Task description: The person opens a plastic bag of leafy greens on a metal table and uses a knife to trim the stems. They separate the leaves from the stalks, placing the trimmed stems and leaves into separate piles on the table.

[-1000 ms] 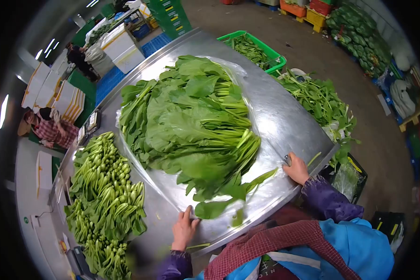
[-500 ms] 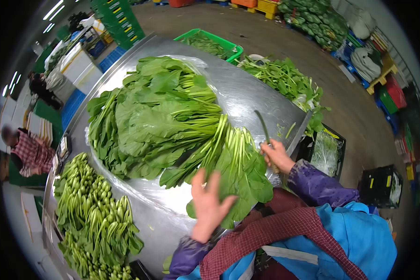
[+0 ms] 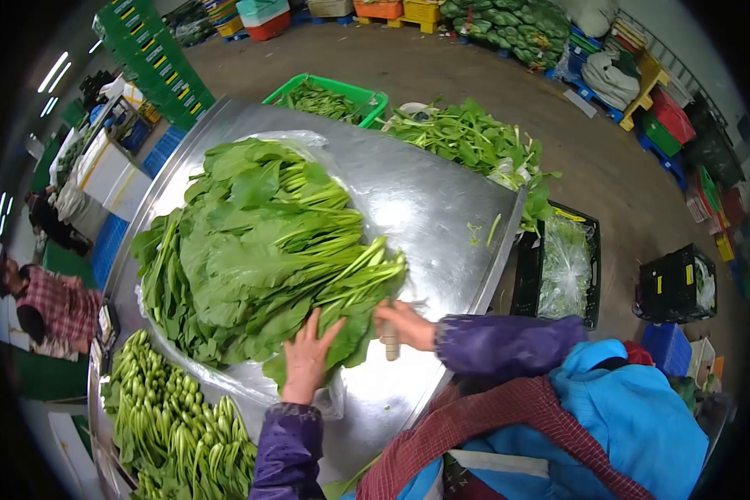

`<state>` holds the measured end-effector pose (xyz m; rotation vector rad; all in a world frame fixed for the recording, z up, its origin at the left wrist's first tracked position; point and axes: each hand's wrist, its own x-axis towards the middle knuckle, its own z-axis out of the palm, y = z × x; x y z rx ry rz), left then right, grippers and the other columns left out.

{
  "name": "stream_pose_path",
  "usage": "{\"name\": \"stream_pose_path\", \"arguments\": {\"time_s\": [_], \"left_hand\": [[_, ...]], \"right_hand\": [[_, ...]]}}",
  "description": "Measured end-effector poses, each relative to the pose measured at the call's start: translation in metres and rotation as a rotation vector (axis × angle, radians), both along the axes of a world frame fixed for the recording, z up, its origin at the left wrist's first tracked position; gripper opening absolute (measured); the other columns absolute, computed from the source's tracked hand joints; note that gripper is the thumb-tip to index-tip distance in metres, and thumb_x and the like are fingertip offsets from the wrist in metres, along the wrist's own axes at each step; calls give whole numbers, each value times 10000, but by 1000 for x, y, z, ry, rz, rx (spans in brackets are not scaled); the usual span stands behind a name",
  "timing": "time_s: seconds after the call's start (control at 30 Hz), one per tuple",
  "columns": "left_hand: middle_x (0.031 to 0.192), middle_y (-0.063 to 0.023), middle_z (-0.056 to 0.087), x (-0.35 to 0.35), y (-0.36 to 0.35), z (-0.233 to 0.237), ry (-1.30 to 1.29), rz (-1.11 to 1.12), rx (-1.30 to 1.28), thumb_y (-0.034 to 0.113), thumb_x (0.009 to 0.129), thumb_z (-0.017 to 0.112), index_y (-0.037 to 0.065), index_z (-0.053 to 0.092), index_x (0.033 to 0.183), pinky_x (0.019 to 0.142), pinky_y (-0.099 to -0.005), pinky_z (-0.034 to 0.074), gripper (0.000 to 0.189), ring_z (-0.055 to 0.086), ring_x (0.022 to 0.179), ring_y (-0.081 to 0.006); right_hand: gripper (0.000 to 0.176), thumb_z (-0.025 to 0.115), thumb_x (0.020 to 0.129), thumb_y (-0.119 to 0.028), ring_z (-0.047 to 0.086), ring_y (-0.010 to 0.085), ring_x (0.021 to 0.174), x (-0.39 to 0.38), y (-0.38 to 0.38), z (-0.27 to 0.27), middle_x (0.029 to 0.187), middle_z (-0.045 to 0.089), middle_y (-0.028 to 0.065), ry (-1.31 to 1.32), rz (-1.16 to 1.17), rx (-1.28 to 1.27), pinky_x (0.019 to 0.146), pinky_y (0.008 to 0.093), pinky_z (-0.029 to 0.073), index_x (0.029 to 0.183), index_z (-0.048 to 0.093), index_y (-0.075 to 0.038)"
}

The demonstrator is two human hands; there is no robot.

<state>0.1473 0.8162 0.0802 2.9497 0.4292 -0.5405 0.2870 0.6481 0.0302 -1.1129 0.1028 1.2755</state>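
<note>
A large heap of leafy greens (image 3: 242, 237) lies on a clear plastic sheet (image 3: 329, 398), stems mostly toward the right. My left hand (image 3: 305, 357) rests with spread fingers on the leaves at the heap's near edge. Closed around a knife (image 3: 391, 343), my right hand (image 3: 407, 325) is beside the stems and leaves at the near right of the heap. The knife's light handle points down toward me; its blade is blurred and hard to make out.
The greens lie on a steel table (image 3: 442, 225). Thin-stemmed greens (image 3: 175, 417) are piled at the near left. Beyond the far edge are a green crate (image 3: 375, 107) and loose leaves (image 3: 467, 142). A black crate (image 3: 593, 283) stands right; a person (image 3: 54, 304) is at left.
My left hand has come down onto the leaves. The near bundle has shifted left against the heap, its stems now pointing right. My right hand has moved left with the knife. The view has shifted too.
</note>
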Motion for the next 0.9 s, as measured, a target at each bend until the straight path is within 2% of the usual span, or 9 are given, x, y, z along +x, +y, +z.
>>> {"name": "stream_pose_path", "arguments": {"time_s": [0.07, 0.17, 0.3, 0.37, 0.47, 0.5, 0.6, 0.67, 0.9], "left_hand": [[1466, -112, 256, -15, -18, -24, -210, -86, 116, -36, 757, 524, 396, 347, 1375, 982, -635, 291, 775, 354, 1274, -335], [1443, -123, 278, -31, -43, -1, -264, -7, -23, -37, 756, 501, 291, 428, 1337, 987, -645, 258, 671, 288, 1299, -376], [1420, -131, 308, -58, -66, 20, -341, 122, -159, -24, 733, 560, 189, 512, 1249, 997, -636, 244, 560, 288, 1298, -378], [1367, -140, 379, -64, -74, 29, -437, 203, -179, -11, 698, 631, 134, 550, 1195, 1003, -567, 282, 524, 324, 1270, -377], [1309, -121, 442, -65, -83, 36, -650, 295, -244, 11, 731, 640, 98, 573, 1151, 1025, -471, 295, 434, 357, 1255, -352], [1173, -105, 546, -59, -89, 42, -751, 296, -206, 7, 745, 641, 61, 609, 1062, 972, -415, 360, 323, 458, 1162, -328], [1034, -89, 612, -48, -101, 56, -910, 303, -289, -16, 736, 644, 42, 632, 967, 904, -401, 406, 238, 530, 1034, -312], [936, -82, 634, -34, -108, 80, -993, 332, -272, -36, 711, 661, 26, 638, 902, 841, -383, 433, 202, 555, 934, -303], [869, -100, 638, 17, -128, 124, -1183, 253, -265, -44, 685, 696, 16, 635, 975, 797, -341, 462, 302, 596, 883, -292]], "right_hand": [[219, 605, 820, -183, 510, 116, 596, 10, -36, 8, 772, 506, 20, 1, -13, -52, 486, 273, 450, 977, 480, -95], [177, 598, 836, -214, 463, 79, 499, 39, -88, 22, 686, 478, -2, -78, -73, -66, 421, 238, 411, 825, 514, -58], [254, 586, 867, -236, 465, 72, 467, 72, -82, 54, 676, 500, 2, -436, -34, -84, 421, 252, 414, 934, 552, 6], [316, 601, 861, -234, 508, 80, 489, 82, -58, 59, 719, 567, 33, -992, -16, -82, 432, 246, 419, 1018, 553, 35], [298, 622, 843, -210, 532, 83, 517, 91, -22, 73, 754, 613, 58, -1016, 128, -243, 464, 231, 430, 1005, 574, 35], [298, 622, 843, -210, 532, 83, 517, 94, -17, 69, 754, 613, 58, -1019, 138, -232, 464, 231, 430, 1005, 574, 35], [259, 651, 818, -186, 527, 88, 510, 93, -9, 63, 714, 615, 52, -865, 156, -201, 473, 228, 424, 956, 607, 28], [168, 672, 789, -123, 488, 72, 484, 70, -25, 87, 638, 572, -6, -1430, 62, 131, 464, 225, 394, 894, 629, 1], [213, 675, 812, -142, 558, 109, 545, 27, -46, 168, 632, 581, 77, -1420, 311, 344, 522, 264, 447, 938, 619, 21]]}}
